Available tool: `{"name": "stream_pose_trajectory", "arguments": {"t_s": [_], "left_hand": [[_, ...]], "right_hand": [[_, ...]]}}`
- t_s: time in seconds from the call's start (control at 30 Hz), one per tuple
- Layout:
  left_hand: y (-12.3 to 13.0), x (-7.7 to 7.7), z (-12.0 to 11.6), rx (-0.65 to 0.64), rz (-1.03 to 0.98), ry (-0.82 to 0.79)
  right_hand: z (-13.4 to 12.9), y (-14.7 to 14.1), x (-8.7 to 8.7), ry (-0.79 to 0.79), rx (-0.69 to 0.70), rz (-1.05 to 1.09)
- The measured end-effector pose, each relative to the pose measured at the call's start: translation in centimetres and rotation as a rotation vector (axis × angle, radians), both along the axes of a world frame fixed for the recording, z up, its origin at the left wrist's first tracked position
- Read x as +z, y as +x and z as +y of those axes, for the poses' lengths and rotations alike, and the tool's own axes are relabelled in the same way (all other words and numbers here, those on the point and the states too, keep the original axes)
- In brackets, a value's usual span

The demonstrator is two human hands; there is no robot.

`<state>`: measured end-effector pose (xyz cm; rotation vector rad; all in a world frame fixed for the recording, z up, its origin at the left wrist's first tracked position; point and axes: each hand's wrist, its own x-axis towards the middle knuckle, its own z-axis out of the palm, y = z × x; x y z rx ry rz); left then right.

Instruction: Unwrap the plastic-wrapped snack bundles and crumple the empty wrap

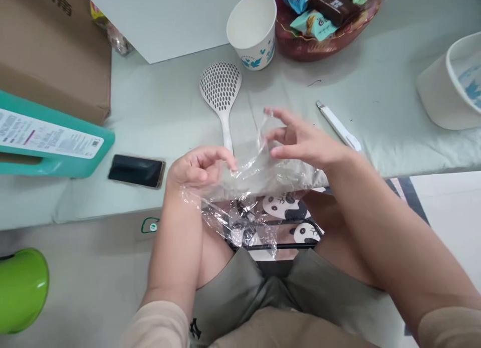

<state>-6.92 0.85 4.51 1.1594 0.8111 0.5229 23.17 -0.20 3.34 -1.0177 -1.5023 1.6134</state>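
Observation:
A thin, crinkled clear plastic bag (pixel 259 175) stretches between my two hands at the table's front edge, its lower part hanging over my lap. My left hand (pixel 201 167) has its fingers curled in on the left part of the plastic. On the other side, my right hand (pixel 296 140) has thumb and fingers spread apart, with a raised edge of the plastic touching its fingertips. Just beyond the hands lies a white slotted skimmer (pixel 221 87), its handle end hidden behind the left fingers and plastic. A white utility knife (pixel 338 125) lies beyond my right wrist.
A black phone (pixel 137 171) lies left, near a green container (pixel 56 137) and a cardboard box (pixel 56 52). At the back stand a paper cup (pixel 252 29) and a red snack basket (pixel 311 49). A white tub (pixel 438 87) is right; a green bin (pixel 24 290) is below.

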Motion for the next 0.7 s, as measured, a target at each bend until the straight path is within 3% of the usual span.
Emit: {"name": "stream_pose_trajectory", "arguments": {"t_s": [0.03,0.1,0.23,0.3,0.5,0.6,0.7], "left_hand": [[0.0,0.2,0.4,-0.099,-0.045,-0.037],[0.0,0.7,1.6,-0.066,-0.131,-0.045],[0.8,1.2,3.7,0.436,-0.184,-0.104],[1.7,1.1,4.0,0.581,-0.184,-0.151],[4.5,1.1,3.1,0.351,0.058,-0.203],[5.2,1.4,2.9,0.453,0.211,-0.103],[5.4,1.6,2.9,0.55,0.22,-0.033]], "right_hand": [[-0.1,-0.2,0.2,-0.071,0.017,0.005],[-0.4,-0.4,0.4,-0.152,-0.015,0.031],[-1.0,0.0,0.1,-0.19,-0.295,0.167],[-0.8,0.4,-0.4,-0.187,-0.449,0.199],[0.2,1.8,-2.2,-0.119,-0.633,0.137],[-0.1,1.9,-2.1,-0.154,-0.572,0.155],[-1.0,1.7,-1.4,-0.292,-0.442,0.179]]}}
